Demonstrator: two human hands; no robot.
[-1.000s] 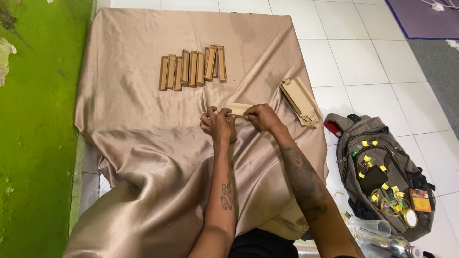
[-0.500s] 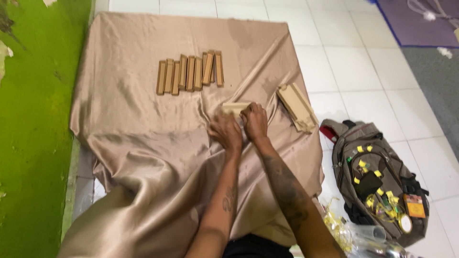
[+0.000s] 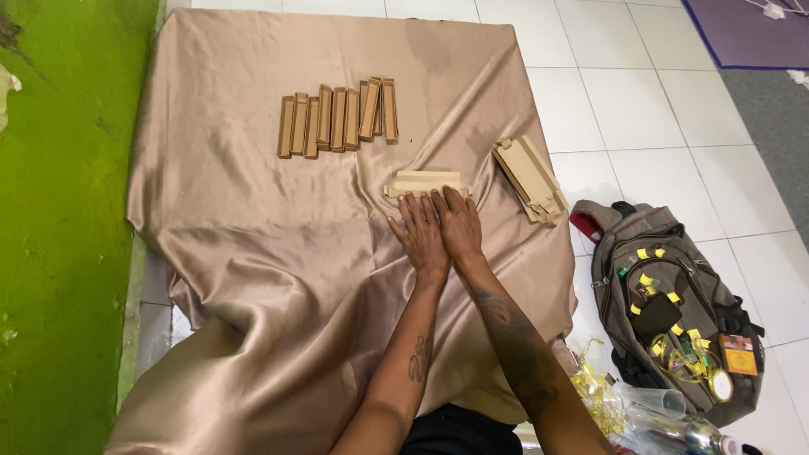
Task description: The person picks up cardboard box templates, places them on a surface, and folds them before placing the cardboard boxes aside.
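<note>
A flat tan cardboard piece [image 3: 425, 181] lies on a shiny beige satin cloth [image 3: 253, 253] spread over the floor. My left hand [image 3: 419, 236] and my right hand [image 3: 458, 226] lie side by side, palms down, with the fingertips pressing on the near edge of that piece. Neither hand grips anything. Farther back, a row of several folded long brown boxes [image 3: 337, 118] lies on the cloth. A stack of flat cardboard blanks [image 3: 529, 179] rests near the cloth's right edge.
A khaki backpack [image 3: 666, 303] with yellow bits and small items lies on the white tiled floor at right. Plastic bottles and yellow ribbon [image 3: 640, 413] sit near my right arm. A green wall [image 3: 59, 211] borders the left. A purple mat [image 3: 750, 34] lies at the far right.
Both hands were curled around the cardboard piece, folding it; now they lie flat, pressing its near edge onto the cloth. The view has shifted slightly.
</note>
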